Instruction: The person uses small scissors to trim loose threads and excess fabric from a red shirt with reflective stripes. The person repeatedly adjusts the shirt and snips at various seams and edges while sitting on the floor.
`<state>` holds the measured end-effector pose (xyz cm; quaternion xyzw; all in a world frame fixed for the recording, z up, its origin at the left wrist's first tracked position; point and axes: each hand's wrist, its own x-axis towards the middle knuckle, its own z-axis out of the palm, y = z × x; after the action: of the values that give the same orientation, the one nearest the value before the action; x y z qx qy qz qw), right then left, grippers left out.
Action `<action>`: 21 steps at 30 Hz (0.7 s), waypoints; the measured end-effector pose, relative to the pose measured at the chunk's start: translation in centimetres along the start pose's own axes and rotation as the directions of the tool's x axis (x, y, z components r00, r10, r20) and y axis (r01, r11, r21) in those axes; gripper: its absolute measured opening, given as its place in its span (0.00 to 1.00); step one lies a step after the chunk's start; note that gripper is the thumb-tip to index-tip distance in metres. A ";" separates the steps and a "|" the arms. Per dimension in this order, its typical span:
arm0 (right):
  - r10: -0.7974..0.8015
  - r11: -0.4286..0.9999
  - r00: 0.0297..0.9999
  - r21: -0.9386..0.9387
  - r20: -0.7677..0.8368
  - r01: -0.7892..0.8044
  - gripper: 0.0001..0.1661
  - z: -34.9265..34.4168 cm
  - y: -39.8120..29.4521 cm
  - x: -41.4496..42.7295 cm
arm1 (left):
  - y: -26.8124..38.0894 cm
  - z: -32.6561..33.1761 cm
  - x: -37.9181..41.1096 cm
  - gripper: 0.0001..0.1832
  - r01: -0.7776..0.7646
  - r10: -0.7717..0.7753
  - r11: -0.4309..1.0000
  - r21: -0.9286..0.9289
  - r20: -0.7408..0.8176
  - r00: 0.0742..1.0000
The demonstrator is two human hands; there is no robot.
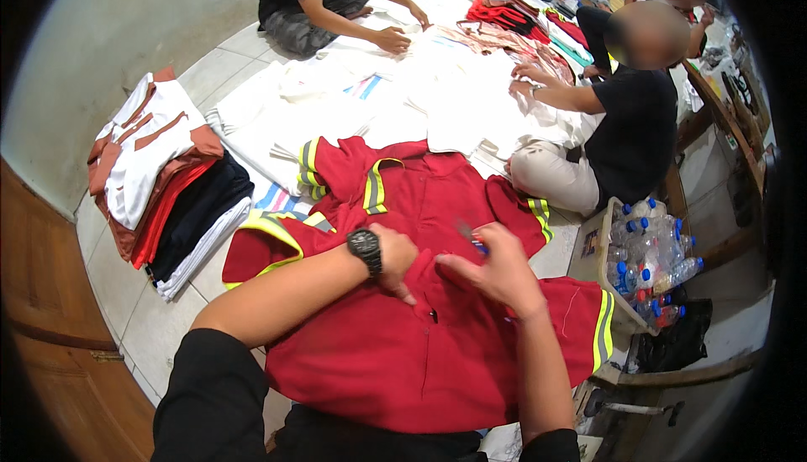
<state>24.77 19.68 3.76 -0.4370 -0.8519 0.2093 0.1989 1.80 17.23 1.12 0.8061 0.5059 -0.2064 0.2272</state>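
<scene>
Red workwear point(403, 361) with yellow-and-silver reflective bands lies over my lap and the floor before me. Whether it is one garment or several overlapping ones, I cannot tell. My left hand point(396, 259), with a black watch on the wrist, grips a fold of the red cloth near the front placket. Just right of it, my right hand point(495, 266) holds a small metal-tipped tool point(473, 238) with some blue on it; it is too blurred to name. Its thumb points toward the fold. A loose pale thread point(571, 312) lies on the cloth at the right.
Folded garments point(170, 191) are stacked on the tiles at left, near a wooden door point(63, 310). White garments point(391, 96) spread ahead, with two people handling them. A plastic bin point(589, 257) of bottles stands at right. More clothing piles point(504, 17) lie farther back.
</scene>
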 end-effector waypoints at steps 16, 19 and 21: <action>0.155 0.958 0.984 -0.229 -0.088 -0.171 0.16 3.9 5.1 -3.1 | -2.1 3.5 2.3 0.52 -0.062 0.075 0.991 -0.119 0.108 0.991; 0.074 0.982 0.979 -0.159 -0.189 -0.105 0.12 -0.4 3.4 -7.6 | -2.3 4.1 2.7 0.52 -0.108 0.111 0.988 -0.110 0.017 0.994; 0.039 0.956 0.920 -0.252 -0.391 -0.148 0.13 -2.5 2.9 -11.1 | -2.2 3.8 2.9 0.51 -0.121 0.122 0.986 -0.116 0.005 0.992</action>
<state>33.93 12.50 2.60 -0.5335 -0.7954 0.0083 0.2875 0.57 17.93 -3.96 0.8197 0.4654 -0.1674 0.2888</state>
